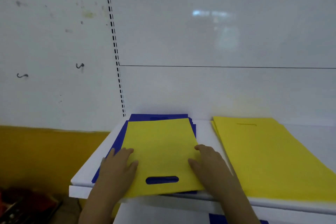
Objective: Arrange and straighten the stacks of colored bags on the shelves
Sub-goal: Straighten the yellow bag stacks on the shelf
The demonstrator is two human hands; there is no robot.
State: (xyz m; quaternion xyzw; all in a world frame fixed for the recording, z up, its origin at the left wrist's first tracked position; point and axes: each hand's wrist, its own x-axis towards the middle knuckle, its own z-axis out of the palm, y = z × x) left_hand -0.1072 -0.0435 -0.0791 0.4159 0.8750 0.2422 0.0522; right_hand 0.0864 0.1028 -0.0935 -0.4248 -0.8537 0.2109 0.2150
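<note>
A yellow bag [160,152] lies on the blue stack [158,116] at the white shelf's [81,178] left end, its near edge overhanging the shelf front. The left hand [118,167] and right hand [209,163] press flat on its side edges, fingers straight and slightly spread. A bare strip of shelf separates it from the yellow stack [269,156] to the right.

top bag [160,149]: yellow, blue showing through handle slot
stack [158,116]: dark blue, under top bag
right stack [263,152]: plain yellow
shelf [87,174]: white
back panel [218,32]: white, glossy, thin black line across
slotted strip [115,45]: white with black slots
wall [45,42]: white, stained grey and yellowish; ochre band below
</note>
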